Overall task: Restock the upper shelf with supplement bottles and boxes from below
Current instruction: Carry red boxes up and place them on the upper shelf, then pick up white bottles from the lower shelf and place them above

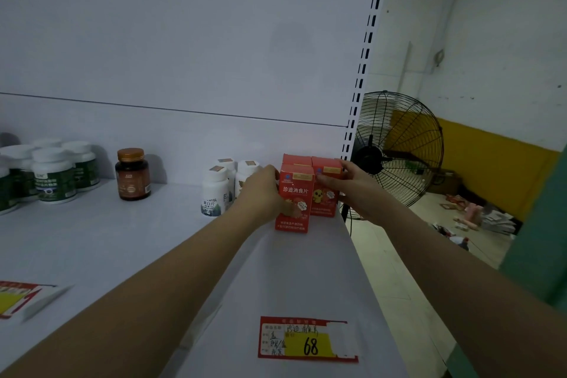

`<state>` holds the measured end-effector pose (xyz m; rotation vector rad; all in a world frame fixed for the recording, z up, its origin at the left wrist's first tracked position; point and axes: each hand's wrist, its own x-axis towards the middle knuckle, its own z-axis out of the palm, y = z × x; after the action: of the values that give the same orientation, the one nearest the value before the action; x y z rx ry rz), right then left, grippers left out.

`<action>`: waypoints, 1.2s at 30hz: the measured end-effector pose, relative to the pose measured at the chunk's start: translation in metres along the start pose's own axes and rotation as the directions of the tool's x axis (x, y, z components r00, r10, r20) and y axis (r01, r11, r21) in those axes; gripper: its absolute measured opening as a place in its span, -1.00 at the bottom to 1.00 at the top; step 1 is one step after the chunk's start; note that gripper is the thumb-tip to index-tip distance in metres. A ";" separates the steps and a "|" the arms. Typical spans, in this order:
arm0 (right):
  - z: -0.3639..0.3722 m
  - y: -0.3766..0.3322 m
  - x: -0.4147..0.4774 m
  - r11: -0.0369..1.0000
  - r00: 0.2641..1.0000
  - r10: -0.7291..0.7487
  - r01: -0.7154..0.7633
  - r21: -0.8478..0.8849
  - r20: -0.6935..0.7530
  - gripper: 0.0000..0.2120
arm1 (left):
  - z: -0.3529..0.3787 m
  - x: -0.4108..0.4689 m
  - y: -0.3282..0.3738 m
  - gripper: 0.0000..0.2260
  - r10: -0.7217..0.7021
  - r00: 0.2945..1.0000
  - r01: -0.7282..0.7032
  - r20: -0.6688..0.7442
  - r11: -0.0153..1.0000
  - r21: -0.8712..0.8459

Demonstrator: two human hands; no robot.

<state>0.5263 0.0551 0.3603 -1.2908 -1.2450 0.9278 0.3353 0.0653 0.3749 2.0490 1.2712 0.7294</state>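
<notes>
Nearest up is the red-and-yellow paper price tag [307, 341], lying on the front of the white metal shelf [153, 239]. Straight behind that tag, both hands are working on the red cardboard supplement boxes [306, 159], all standing upright with the long axis vertical. The left hand [266, 190] is gripping the front box [295, 184], thumb across its face. The right hand [352, 186] is clasping the box beside it [326, 201] from the right. The front box is sticking out toward the tag, so I'm guessing it's going straight back next. Behind and left of the tag, white plastic bottles [215, 192] are sitting.
</notes>
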 end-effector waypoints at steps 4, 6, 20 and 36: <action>0.002 -0.002 0.000 0.853 0.993 0.074 -0.109 -0.510 -0.088 -0.67 | -0.001 -0.005 0.003 -0.59 -0.020 0.999 0.011 0.040 0.978 0.210; 0.006 -0.008 -0.007 0.642 0.985 0.131 -0.168 -0.748 -0.109 -0.68 | -0.005 -0.010 0.006 -0.65 -0.025 0.998 0.008 0.053 0.954 0.300; 0.070 -0.073 -0.117 0.135 0.983 0.178 -0.066 -0.989 -0.042 -0.64 | -0.024 -0.068 0.013 -0.60 0.012 0.979 -0.150 0.204 0.723 0.675; 0.129 -0.121 -0.280 0.407 0.968 0.203 0.052 -0.912 0.146 -0.59 | -0.088 -0.254 -0.004 -0.69 0.062 0.992 0.021 -0.105 0.759 0.651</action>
<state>0.3389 -0.2103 0.4249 -2.1556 -2.0549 0.3850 0.1717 -0.1465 0.3969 2.5982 1.7599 0.4479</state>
